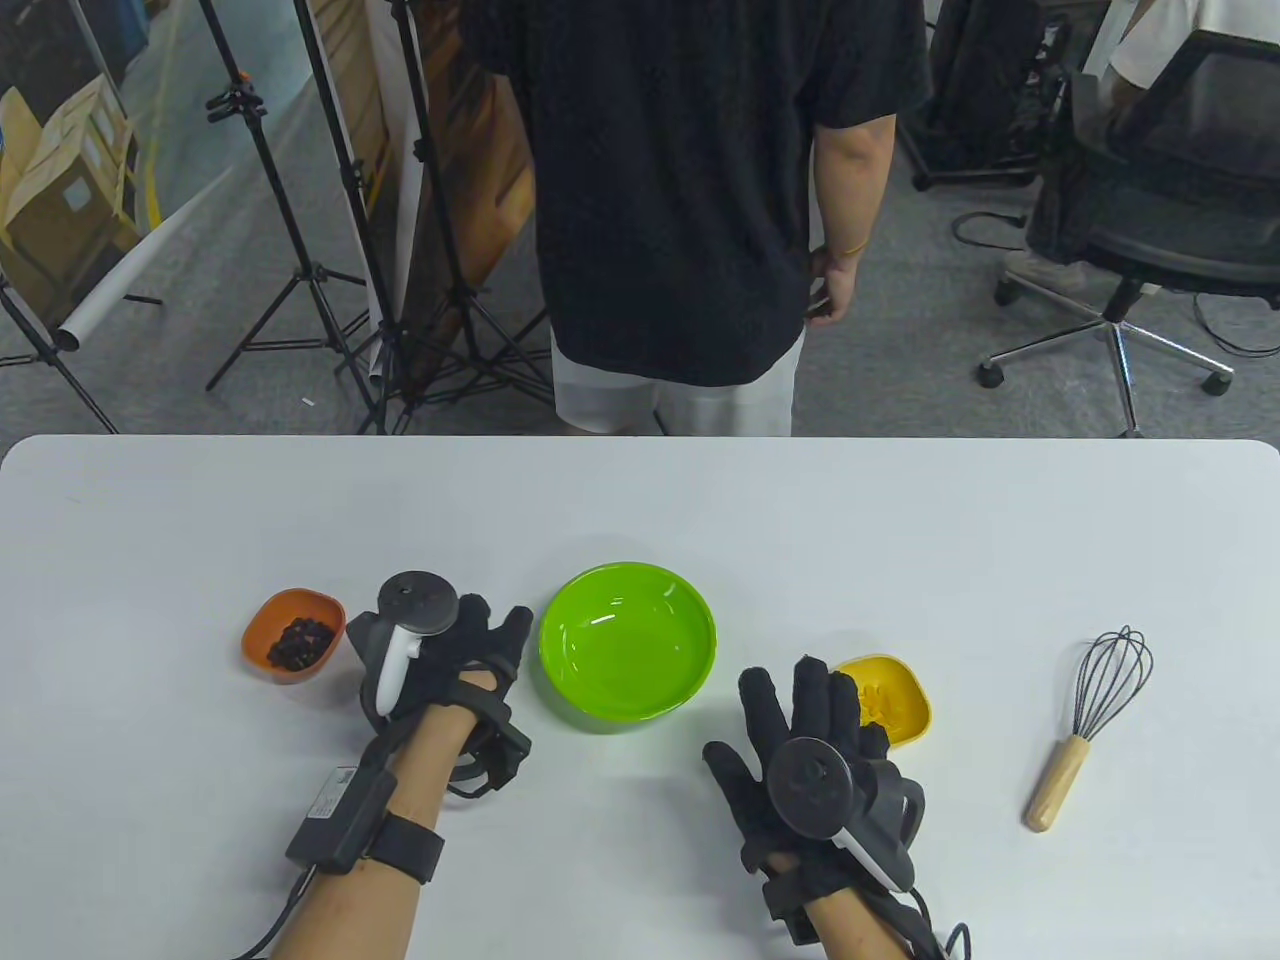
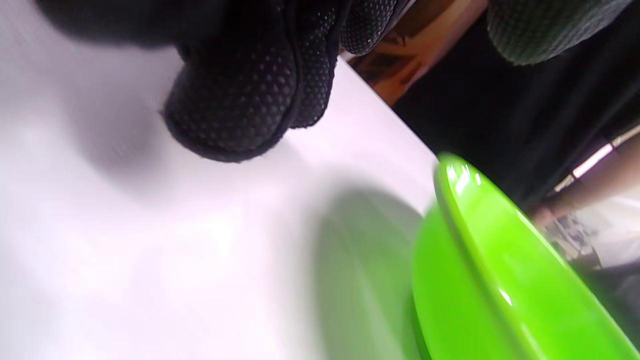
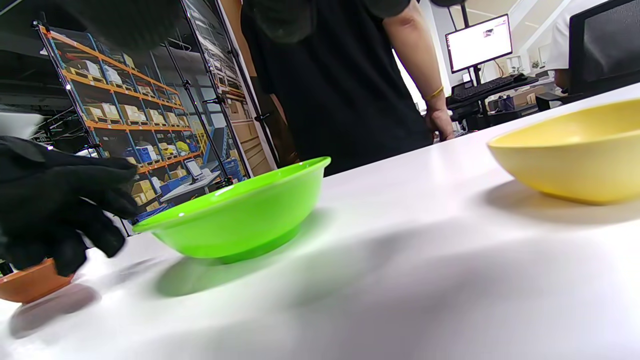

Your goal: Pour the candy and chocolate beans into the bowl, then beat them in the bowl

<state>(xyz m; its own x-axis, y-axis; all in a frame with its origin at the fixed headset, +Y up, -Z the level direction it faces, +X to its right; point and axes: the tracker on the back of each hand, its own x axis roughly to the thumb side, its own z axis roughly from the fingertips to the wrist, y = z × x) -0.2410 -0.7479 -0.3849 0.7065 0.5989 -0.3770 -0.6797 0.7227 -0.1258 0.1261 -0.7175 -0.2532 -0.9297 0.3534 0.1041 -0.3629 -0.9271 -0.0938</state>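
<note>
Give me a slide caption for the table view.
Gloved hands flank an empty green bowl; orange dish, yellow dish and whisk wait.

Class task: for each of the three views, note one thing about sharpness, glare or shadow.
Table view: sharp throughout, with small glare streaks inside the green bowl. Left wrist view: the gloved fingers are soft, and the bowl casts a broad shadow on the table. Right wrist view: the yellow bowl is slightly blurred, with soft shadows under both bowls.

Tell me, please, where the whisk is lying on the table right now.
In the table view the whisk lies at the far right of the table, right of the yellow dish, untouched by either hand.
</note>
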